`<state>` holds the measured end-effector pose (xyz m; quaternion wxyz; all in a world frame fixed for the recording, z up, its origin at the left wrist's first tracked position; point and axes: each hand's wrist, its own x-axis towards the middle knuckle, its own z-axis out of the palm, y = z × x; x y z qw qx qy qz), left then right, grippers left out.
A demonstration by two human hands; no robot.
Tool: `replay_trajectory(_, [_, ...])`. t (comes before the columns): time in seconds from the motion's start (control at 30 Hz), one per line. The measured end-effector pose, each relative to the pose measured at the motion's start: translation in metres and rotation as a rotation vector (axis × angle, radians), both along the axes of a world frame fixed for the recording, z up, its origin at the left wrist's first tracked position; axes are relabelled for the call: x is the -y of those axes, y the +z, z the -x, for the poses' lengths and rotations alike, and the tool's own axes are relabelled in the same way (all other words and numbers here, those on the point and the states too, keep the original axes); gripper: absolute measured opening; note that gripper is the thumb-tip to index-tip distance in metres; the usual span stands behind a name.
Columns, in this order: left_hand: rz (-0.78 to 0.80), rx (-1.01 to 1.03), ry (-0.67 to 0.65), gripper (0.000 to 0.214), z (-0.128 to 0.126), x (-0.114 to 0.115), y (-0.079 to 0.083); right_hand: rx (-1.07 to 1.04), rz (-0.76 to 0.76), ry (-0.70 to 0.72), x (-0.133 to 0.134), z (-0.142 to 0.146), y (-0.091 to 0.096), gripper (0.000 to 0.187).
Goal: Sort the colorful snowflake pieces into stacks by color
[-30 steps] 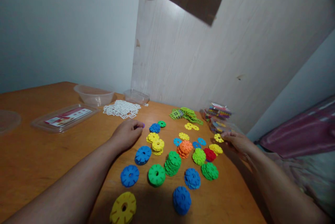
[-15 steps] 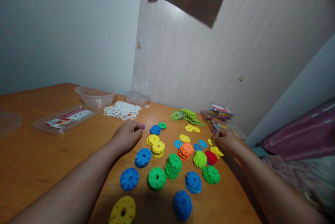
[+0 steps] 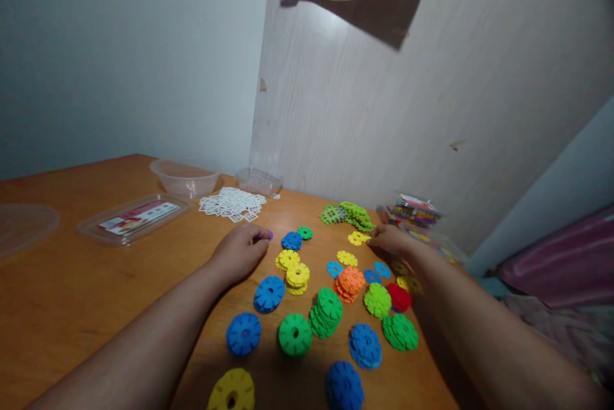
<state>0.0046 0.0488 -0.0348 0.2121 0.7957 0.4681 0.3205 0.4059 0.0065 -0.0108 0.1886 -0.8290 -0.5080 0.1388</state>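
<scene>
My left hand (image 3: 244,251) is closed on a purple notched disc (image 3: 270,235), of which only a small edge shows past the fingertips. It rests near a blue stack (image 3: 291,241) and a green disc (image 3: 304,233). My right hand (image 3: 389,240) reaches to the back right, its fingers pinched at the edge of a yellow disc (image 3: 357,238). Stacks of notched plastic discs cover the table before me: an orange one (image 3: 349,283), a green one (image 3: 327,313), a red one (image 3: 398,297) and a blue one (image 3: 269,293). More yellow discs lie in shadow under my right forearm.
White lattice pieces (image 3: 233,204) lie heaped at the back left, near a clear bowl (image 3: 185,180) and a clear tray (image 3: 259,181). A labelled lid (image 3: 134,219) lies further left. Lime pieces (image 3: 352,215) and a colourful package (image 3: 415,210) sit by the wall.
My right hand has moved left and away from me, from the yellow discs at the right edge to those at the back. The view has shifted slightly; my left hand keeps the purple disc.
</scene>
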Motion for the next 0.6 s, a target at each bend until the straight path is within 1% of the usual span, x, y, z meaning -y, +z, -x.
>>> replay_trajectory(0.2, [-0.005, -0.009, -0.011, 0.030, 0.000, 0.000, 0.000, -0.072, 0.047, -0.009, 0.002, 0.000, -0.002, 0.016])
replay_trajectory(0.27, [-0.001, -0.004, -0.012, 0.032, 0.000, -0.001, -0.001, -0.090, 0.032, -0.018, 0.004, -0.001, -0.001, 0.018])
replay_trajectory(0.33, [0.000, 0.002, -0.007, 0.033, 0.001, -0.002, -0.002, -0.107, -0.016, -0.031, 0.009, -0.002, -0.001, 0.021])
replay_trajectory(0.47, [0.008, -0.005, -0.008, 0.035, 0.001, -0.003, -0.001, -0.183, -0.110, -0.065, 0.034, -0.008, 0.002, 0.018])
replay_trajectory(0.6, [0.001, 0.000, -0.018, 0.033, 0.000, -0.002, 0.000, -0.248, -0.124, -0.088, 0.069, -0.017, 0.007, 0.017])
